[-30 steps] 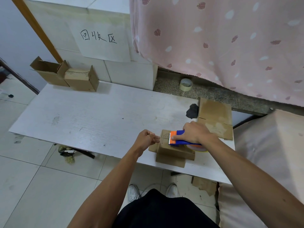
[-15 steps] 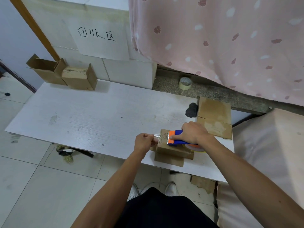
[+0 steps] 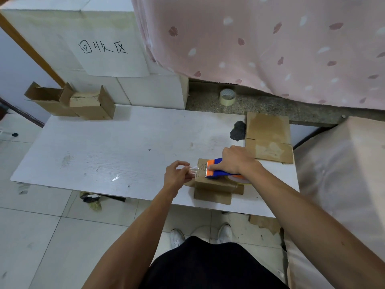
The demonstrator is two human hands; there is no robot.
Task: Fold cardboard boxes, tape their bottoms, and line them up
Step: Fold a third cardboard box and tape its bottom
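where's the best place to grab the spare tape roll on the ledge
The spare tape roll lies flat on the stone ledge, core opening up. Come from above on the table side, since the pink curtain hangs close behind: thumb inside the core, fingers on the outer wall, likely the surest pinch.

I see a white desk with a black crumpled lump near its far right corner. Beyond the far edge, a paper sheet with handwritten characters hangs on white blocks. A pink leaf-patterned cloth drapes over a speckled stone ledge. Below the near edge, white shoes stand on pale floor tiles, and some litter lies under the desk.
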